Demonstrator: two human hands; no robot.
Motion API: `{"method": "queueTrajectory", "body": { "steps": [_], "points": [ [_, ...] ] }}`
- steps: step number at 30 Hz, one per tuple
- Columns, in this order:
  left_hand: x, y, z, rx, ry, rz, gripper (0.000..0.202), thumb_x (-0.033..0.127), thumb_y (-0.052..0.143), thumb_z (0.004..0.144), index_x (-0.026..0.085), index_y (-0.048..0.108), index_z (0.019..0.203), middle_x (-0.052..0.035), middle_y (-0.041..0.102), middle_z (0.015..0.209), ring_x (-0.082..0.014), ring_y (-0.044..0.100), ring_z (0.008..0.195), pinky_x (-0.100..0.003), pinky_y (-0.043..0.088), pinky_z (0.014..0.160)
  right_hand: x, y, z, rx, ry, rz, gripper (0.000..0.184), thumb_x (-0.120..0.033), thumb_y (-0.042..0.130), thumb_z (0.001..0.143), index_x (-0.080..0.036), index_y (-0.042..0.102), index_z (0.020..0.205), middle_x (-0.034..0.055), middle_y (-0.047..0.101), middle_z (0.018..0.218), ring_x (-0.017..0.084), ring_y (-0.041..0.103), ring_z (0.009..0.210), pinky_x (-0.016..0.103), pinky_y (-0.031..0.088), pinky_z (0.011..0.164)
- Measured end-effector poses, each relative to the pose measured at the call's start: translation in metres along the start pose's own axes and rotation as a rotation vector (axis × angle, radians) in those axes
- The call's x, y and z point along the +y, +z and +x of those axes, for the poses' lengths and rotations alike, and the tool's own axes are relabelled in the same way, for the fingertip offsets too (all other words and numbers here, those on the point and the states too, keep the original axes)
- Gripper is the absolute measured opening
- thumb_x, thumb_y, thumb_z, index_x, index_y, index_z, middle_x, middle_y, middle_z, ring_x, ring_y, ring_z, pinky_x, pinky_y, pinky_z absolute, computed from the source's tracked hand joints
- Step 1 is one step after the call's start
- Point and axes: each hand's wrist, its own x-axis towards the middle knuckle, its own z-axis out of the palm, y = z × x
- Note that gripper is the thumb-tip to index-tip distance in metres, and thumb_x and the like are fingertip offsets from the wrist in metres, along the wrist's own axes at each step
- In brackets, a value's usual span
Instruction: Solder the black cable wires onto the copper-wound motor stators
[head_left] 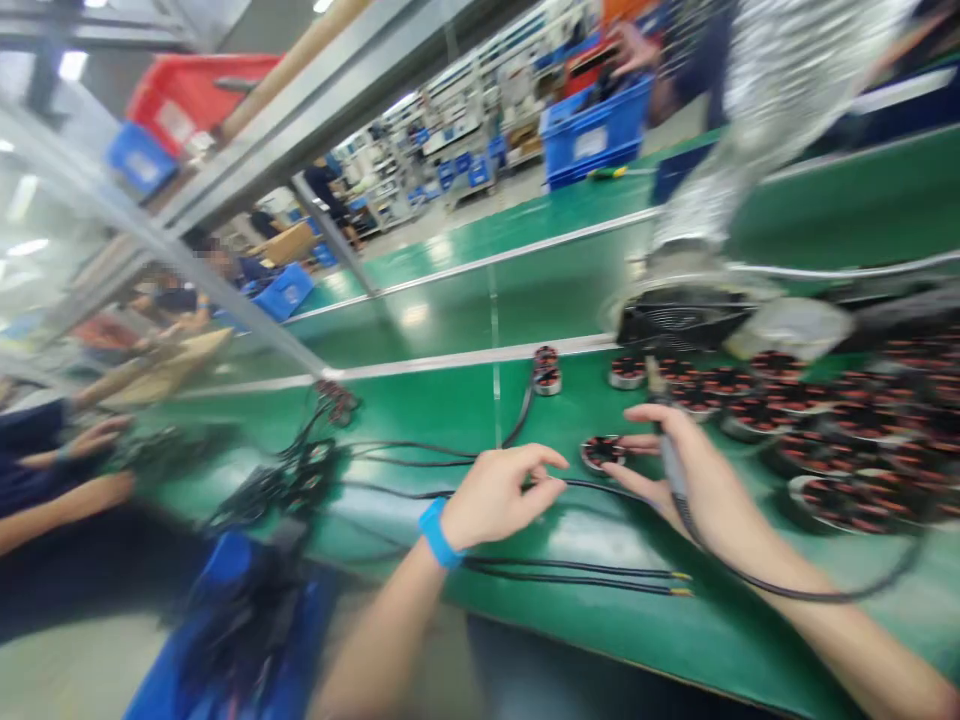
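My left hand (499, 500), with a blue band at the wrist, is closed in a pinch over a thin black cable (397, 491). The cable runs from the left under the fingers and shows again toward the right hand. A soldering iron (670, 462) is gripped in my right hand (701, 480), its tip pointing up and away and its cord looping over the forearm. The thumb and fingertips of that hand also reach a round motor stator (602, 453) with copper windings, lying on the green bench. Just below, two black cables (570, 573) with bare ends lie side by side.
Many stators (832, 420) crowd the right of the green bench (540, 625). A silver duct (780, 110) comes down to a black hood (675, 318). Tangled cables (292, 480) lie left, near a blue bin (225, 560). A co-worker's hands (90, 490) are at far left.
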Motion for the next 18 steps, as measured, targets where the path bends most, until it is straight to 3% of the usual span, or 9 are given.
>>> {"method": "queueTrajectory", "body": {
  "steps": [2,5,11,18],
  "points": [
    [-0.004,-0.003,0.009,0.101,-0.006,-0.080,0.025,0.038,0.062,0.092,0.020,0.074,0.105,-0.0023,0.072,0.081,-0.0149,0.060,0.070,-0.026,0.046,0.067,-0.010,-0.008,0.000,0.023,0.008,-0.035,0.049,-0.043,0.068,0.088,-0.024,0.046,0.128,0.0104,0.062,0.112,0.027,0.070,0.093,0.047,0.060,0.083],
    [-0.010,0.001,0.017,0.162,-0.018,-0.160,0.027,0.042,0.065,0.090,0.019,0.077,0.099,-0.0041,0.074,0.086,-0.0148,0.058,0.068,-0.026,0.044,0.063,-0.027,-0.019,0.000,0.104,0.023,-0.009,0.037,-0.034,0.063,0.093,-0.025,0.047,0.125,0.0092,0.064,0.109,0.025,0.069,0.097,0.048,0.056,0.092],
    [-0.006,0.010,0.020,0.133,-0.008,-0.159,0.026,0.041,0.065,0.089,0.018,0.077,0.094,-0.0053,0.074,0.086,-0.0154,0.058,0.069,-0.027,0.043,0.063,-0.060,-0.030,0.008,0.165,-0.008,0.184,0.035,-0.027,0.065,0.092,-0.027,0.049,0.123,0.0056,0.065,0.104,0.022,0.069,0.097,0.045,0.054,0.096],
    [0.006,0.014,0.027,0.100,-0.013,-0.167,0.030,0.043,0.066,0.088,0.017,0.078,0.094,-0.0059,0.073,0.081,-0.0158,0.058,0.067,-0.027,0.044,0.062,-0.059,-0.022,0.015,0.197,-0.022,0.228,0.029,-0.032,0.066,0.091,-0.027,0.053,0.116,0.0042,0.067,0.095,0.022,0.071,0.084,0.042,0.058,0.085]
  ]
}}
